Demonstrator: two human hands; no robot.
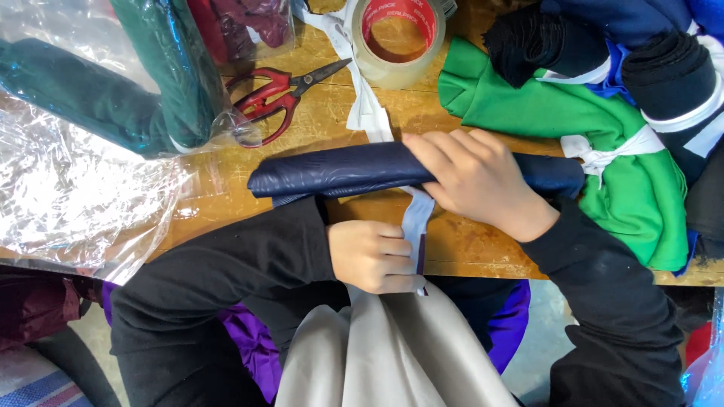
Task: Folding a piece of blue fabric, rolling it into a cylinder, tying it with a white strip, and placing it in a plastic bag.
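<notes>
On the far left, clear plastic wrap (68,188) lies crinkled over the edge of the wooden table (226,188). Inside one plastic bag sits a dark green cloth roll (113,98). Just to the right of it lie red scissors (283,90), with the blades pointing to the right and a little apart.

In the middle lies a dark blue cloth roll (339,169), flat across the table and close to the near edge. A white strip (369,113) runs from the top of the table, under the blue roll, and comes out on the near side.

The left hand (373,256) is at the table edge, just below the blue roll. Its fingers are curled in tight, and it pinches the low end of the white strip. The black sleeve bends in from the left.

Above, near the top edge, sits a roll of clear tape (396,38) with a red middle.

The right hand (475,181) lies on top of the blue roll and presses it down. Its fingers are close together and curl over the roll toward the left. Its arm comes in from the lower right.

On the right lies a bright green cloth bundle (528,105) tied with a white band. Black and dark blue cloth bundles (664,68) are piled beside it.
</notes>
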